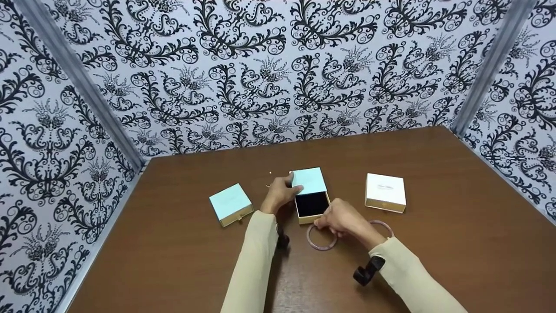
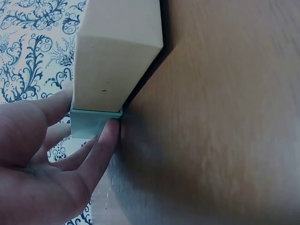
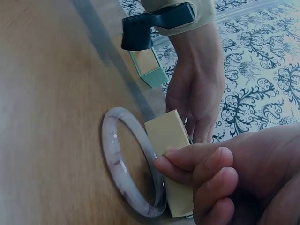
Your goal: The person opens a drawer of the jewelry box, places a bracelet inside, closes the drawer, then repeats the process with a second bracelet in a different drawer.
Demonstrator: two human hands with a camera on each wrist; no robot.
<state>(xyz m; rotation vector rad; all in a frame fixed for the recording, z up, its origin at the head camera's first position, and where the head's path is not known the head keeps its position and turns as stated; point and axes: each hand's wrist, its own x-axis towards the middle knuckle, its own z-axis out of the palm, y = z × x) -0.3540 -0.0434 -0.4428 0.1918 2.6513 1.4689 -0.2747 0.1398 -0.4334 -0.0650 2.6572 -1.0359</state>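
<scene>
A mint drawer box [image 1: 309, 180] stands mid-table with its drawer [image 2: 110, 70] pulled out towards me, showing a black lining [image 1: 312, 204]. My left hand [image 1: 280, 193] holds the mint sleeve from the left, fingers and thumb on its sides. At the cream drawer front [image 3: 165, 131], my right hand [image 1: 343, 217] pinches the small pull tab between thumb and index finger, the other fingers curled. Just in front of the drawer lies a marbled pinkish bangle [image 3: 112, 145], right beside the right fingertips. Another bangle [image 1: 382, 222] is partly hidden behind the right wrist.
To the left sits a closed mint box [image 1: 230, 201] with a gold-coloured front. A white box [image 1: 385, 188] with small lettering stands on the right. Tiny light bits [image 1: 270, 173] lie beyond my left hand. Patterned panels [image 1: 269, 78] wall the table's back and sides.
</scene>
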